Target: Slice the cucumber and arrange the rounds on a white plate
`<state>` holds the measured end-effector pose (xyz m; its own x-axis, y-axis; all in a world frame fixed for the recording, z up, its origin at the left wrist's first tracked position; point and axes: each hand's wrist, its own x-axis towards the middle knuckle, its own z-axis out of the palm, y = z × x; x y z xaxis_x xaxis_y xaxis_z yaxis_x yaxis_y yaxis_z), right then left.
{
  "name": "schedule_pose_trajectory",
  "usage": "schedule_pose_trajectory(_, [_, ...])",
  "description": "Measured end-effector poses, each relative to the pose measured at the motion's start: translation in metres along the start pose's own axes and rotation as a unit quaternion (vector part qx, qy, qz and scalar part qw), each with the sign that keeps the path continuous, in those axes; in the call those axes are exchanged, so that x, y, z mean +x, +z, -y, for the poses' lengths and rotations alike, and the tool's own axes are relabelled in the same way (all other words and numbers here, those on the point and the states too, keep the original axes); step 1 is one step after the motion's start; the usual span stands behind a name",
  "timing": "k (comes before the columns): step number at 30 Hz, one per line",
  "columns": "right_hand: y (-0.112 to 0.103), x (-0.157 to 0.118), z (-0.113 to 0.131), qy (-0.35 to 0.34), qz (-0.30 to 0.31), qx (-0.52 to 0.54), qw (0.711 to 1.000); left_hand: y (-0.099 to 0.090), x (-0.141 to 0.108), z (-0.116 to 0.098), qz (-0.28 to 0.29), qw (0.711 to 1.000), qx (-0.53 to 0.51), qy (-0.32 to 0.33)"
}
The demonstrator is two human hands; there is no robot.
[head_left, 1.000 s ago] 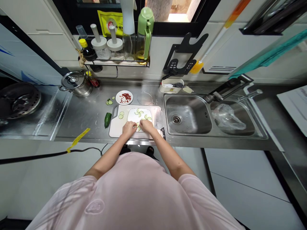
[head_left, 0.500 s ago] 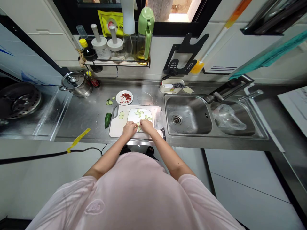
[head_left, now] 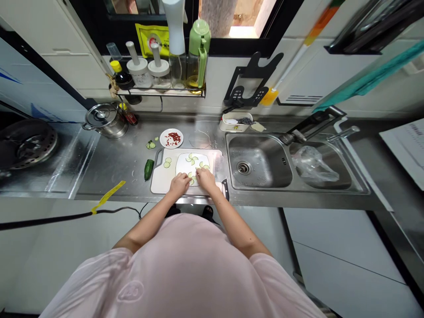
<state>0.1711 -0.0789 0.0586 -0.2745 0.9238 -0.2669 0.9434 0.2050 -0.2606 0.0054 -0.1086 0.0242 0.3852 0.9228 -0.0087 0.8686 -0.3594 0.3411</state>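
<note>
A white squarish plate (head_left: 183,161) lies on the pale cutting board (head_left: 160,183), with thin cucumber slices (head_left: 191,158) fanned in small groups on it. Over the plate's near left edge is my left hand (head_left: 179,183), fingers curled together beside a slice group; what they hold, if anything, is hidden. My right hand (head_left: 205,178) is closed over the plate's near right part, with a bit of pale green cucumber slice at its fingertips. Two loose slices (head_left: 167,162) lie on the board left of the plate. A knife (head_left: 225,190) shows its dark handle beyond the board's right end.
A cut cucumber (head_left: 149,170) lies left of the board. Behind stand a round plate (head_left: 162,140) of chopped red pieces and green scraps (head_left: 150,144). A steel pot (head_left: 105,120) is at the back left, a double sink (head_left: 258,189) at the right. Bottles fill a rack (head_left: 162,91).
My hands have moved slightly apart: the right is a little to the right, the left slightly lower, uncovering slices between them. The whole view has shifted a little.
</note>
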Motion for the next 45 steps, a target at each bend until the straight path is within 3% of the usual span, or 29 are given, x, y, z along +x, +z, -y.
schedule_pose_trajectory(5, [0.008,-0.010,0.001,0.005,0.020,-0.022,1.000,0.003,-0.002,-0.002,-0.005,1.000,0.009,-0.004])
schedule_pose_trajectory(17, [0.018,-0.016,0.000,-0.013,0.002,-0.068,0.998,0.002,-0.003,-0.006,-0.032,0.999,-0.007,-0.004])
schedule_pose_trajectory(35, [0.025,-0.013,-0.005,-0.030,-0.008,-0.104,0.994,0.001,-0.006,-0.003,-0.012,0.999,0.024,0.017])
schedule_pose_trajectory(45, [0.021,-0.011,0.002,-0.001,-0.016,-0.062,0.998,-0.005,-0.001,-0.005,0.014,1.000,0.021,-0.007])
